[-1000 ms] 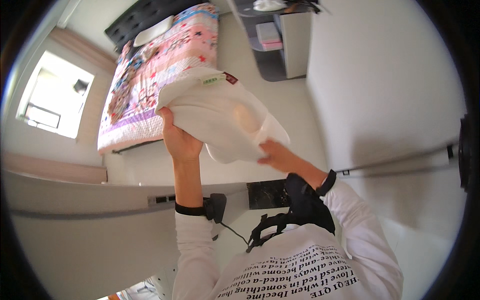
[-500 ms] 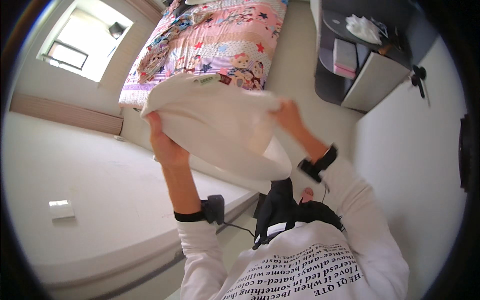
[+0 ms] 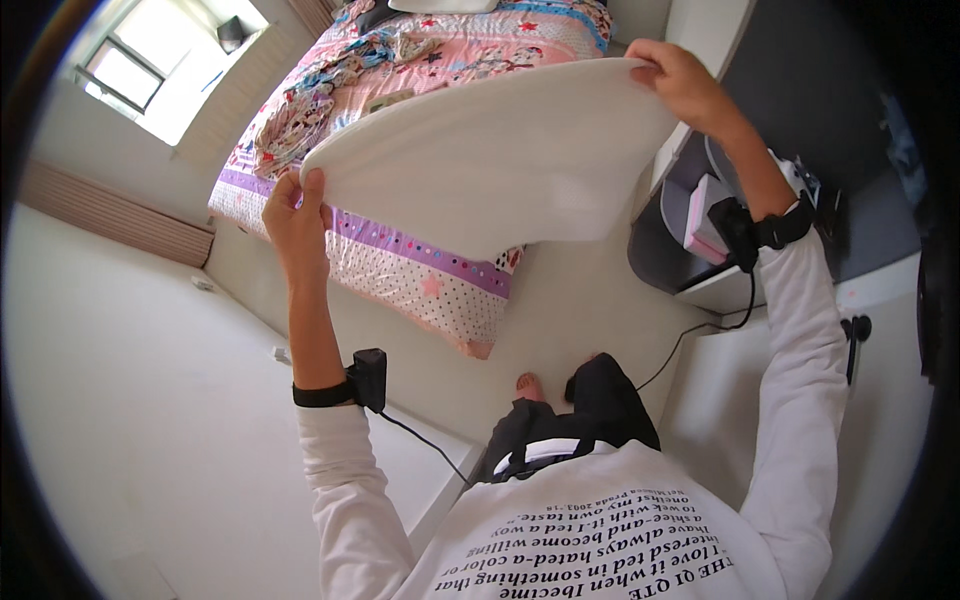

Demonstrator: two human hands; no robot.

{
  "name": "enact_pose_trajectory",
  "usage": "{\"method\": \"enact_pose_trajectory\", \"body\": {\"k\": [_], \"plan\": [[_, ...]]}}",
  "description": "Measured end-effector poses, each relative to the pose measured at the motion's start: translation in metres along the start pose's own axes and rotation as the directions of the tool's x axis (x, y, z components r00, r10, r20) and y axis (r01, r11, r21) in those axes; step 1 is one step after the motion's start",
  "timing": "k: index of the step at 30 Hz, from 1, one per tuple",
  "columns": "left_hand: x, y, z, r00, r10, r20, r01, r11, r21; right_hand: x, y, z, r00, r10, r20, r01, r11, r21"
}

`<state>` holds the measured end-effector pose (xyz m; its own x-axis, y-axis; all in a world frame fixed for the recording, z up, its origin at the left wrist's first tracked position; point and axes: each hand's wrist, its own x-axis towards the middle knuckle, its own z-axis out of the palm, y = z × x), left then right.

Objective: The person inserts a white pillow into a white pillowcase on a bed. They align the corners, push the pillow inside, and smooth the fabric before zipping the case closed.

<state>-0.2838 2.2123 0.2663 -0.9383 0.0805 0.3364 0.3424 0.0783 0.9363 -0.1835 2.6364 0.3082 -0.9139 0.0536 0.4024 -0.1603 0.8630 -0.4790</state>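
Observation:
A plain white cloth (image 3: 490,150) is stretched out in the air in front of me, its lower edge sagging; I cannot tell whether it is a garment or a cover. At its left corner my left hand (image 3: 296,210) pinches the edge between thumb and fingers. My right hand (image 3: 685,85), raised higher and farther out, grips the upper right corner. A small pale tag (image 3: 390,100) shows along the upper edge near the left end. Behind the cloth, part of the bed is hidden.
Beyond the cloth stands a bed with a patterned pink cover (image 3: 420,285), with a bunched patterned cloth (image 3: 292,135) on it. On the right is a grey shelf unit (image 3: 655,240) holding a pink-and-white box (image 3: 708,220). A white wall (image 3: 130,400) runs along the left.
My hands have moved apart, the right one up and to the right, pulling the cloth wide. My view has shifted toward the bed and shelf.

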Motion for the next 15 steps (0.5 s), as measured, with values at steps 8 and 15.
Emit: {"method": "enact_pose_trajectory", "body": {"k": [8,15], "plan": [[0.105,-0.009,0.092,1.0,0.005,-0.002,-0.005,0.971,-0.24,0.112,0.09,-0.032,0.993,-0.085,-0.085,0.072,0.987,-0.142],[0.173,-0.021,0.127,0.994,-0.08,-0.076,0.066,0.982,-0.175,0.188,0.126,-0.029,0.959,0.175,0.225,-0.236,0.931,0.28]]}}
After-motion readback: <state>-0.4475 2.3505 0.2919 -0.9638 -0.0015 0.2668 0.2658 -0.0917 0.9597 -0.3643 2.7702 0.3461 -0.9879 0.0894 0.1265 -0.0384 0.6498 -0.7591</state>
